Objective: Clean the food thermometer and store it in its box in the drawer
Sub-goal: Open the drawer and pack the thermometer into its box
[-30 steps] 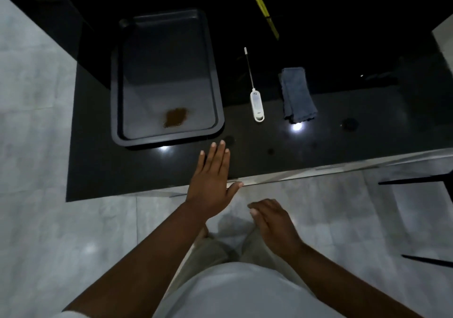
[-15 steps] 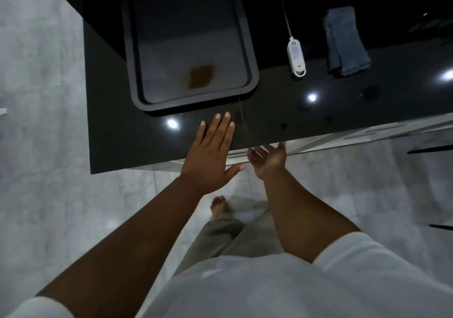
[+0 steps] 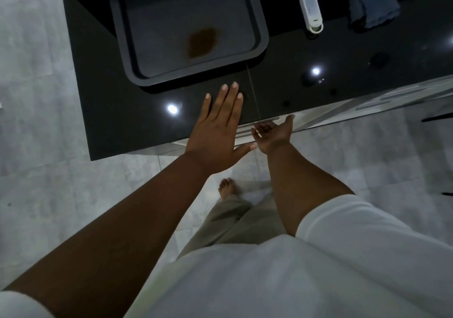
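Observation:
The white food thermometer (image 3: 310, 8) lies on the black counter (image 3: 110, 121) at the top right, its thin probe running off the top edge. A grey-blue cloth (image 3: 370, 1) lies just right of it. My left hand (image 3: 218, 131) rests flat on the counter's front edge, fingers spread, holding nothing. My right hand (image 3: 273, 134) is palm up under the counter's lip, fingers curled at the pale drawer front (image 3: 247, 132). Whether the fingers grip a handle is hidden. No box is in view.
A dark tray (image 3: 259, 35) with a brown stain (image 3: 202, 42) sits on the counter just beyond my left hand. Pale cabinet fronts (image 3: 380, 99) run along below the counter to the right. Grey tiled floor (image 3: 36, 170) surrounds me, with my bare foot (image 3: 226, 189) below.
My view has closed in on the counter. My left hand settled on the counter's edge. My right hand rose from near my waist and turned palm up under the counter's lip.

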